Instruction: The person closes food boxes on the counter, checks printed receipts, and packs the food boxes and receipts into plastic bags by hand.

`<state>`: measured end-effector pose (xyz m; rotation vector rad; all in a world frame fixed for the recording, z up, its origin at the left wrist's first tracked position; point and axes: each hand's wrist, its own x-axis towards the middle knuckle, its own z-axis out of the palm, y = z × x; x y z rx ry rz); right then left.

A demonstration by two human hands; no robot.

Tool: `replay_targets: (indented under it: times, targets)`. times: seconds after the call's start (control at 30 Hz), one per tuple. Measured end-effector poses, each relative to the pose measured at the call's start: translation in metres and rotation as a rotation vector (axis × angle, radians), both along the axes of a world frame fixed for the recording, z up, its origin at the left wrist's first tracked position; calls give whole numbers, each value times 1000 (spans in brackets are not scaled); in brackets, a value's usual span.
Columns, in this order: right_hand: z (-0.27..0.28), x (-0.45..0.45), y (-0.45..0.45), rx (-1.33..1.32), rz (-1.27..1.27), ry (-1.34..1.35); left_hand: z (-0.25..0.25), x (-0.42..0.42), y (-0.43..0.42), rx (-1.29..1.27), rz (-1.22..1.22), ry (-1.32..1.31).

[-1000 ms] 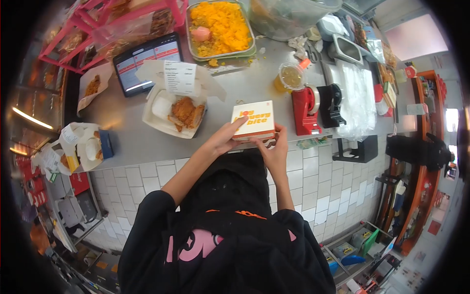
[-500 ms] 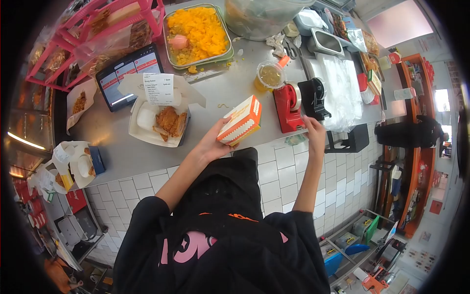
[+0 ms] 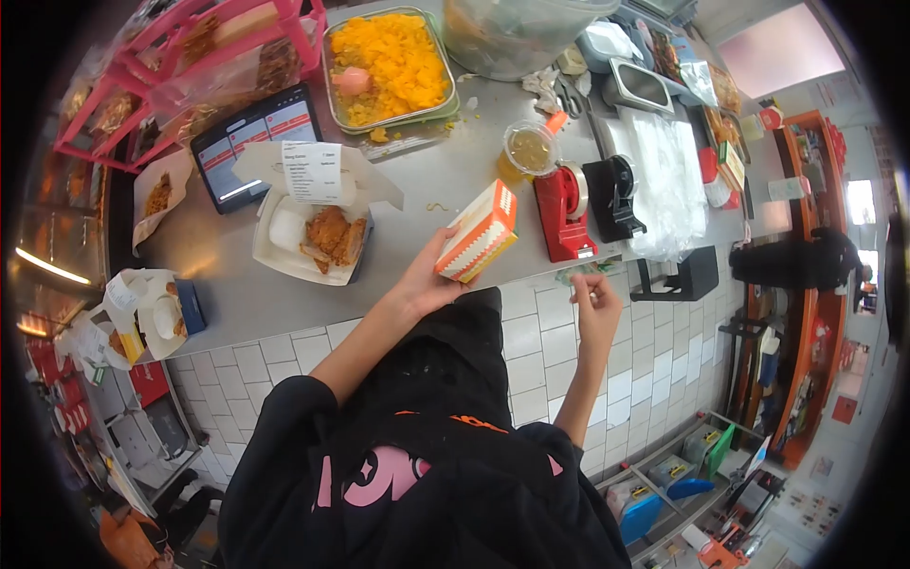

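My left hand (image 3: 424, 284) grips a small orange-and-white carton (image 3: 482, 237), tilted just above the counter's front edge. Past that edge, over the tiled floor, my right hand (image 3: 595, 308) has its thumb and fingers pinched together; whatever is between them is too small to make out. Closest to that hand stands a red tape dispenser (image 3: 561, 220), with a black tape dispenser (image 3: 612, 197) beside it. An open takeaway box (image 3: 268, 248) with fried chicken (image 3: 334, 235) and a white mound of rice sits left of the carton, a printed receipt (image 3: 313, 171) on its lid.
A steel tray (image 3: 449, 95) of yellow food and a tablet (image 3: 254, 142) stand behind the box. A lidded cup (image 3: 527, 156) of drink is behind the red dispenser. Clear plastic bags (image 3: 668, 180) lie at the right, pink baskets (image 3: 123, 71) at the far left.
My right hand has moved from the red tape dispenser's front down and slightly left, past the counter edge. The carton in my left hand has shifted slightly right.
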<state>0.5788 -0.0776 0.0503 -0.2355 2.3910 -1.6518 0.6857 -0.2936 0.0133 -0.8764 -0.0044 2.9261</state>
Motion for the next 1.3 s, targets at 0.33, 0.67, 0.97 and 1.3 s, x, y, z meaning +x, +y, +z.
replay_targets:
  times: [0.33, 0.67, 0.97, 1.3]
  targets:
    - [16, 54, -83, 97, 179, 197, 24, 13, 21, -294, 58, 43]
    - [-14, 1, -81, -36, 629, 658, 39, 54, -8, -227, -182, 170]
    - [-19, -44, -120, 12, 675, -412, -4, 33, -17, -1266, 18, -62]
    - [94, -167, -246, 136, 789, 617, 53, 102, -82, -1428, -7, -474]
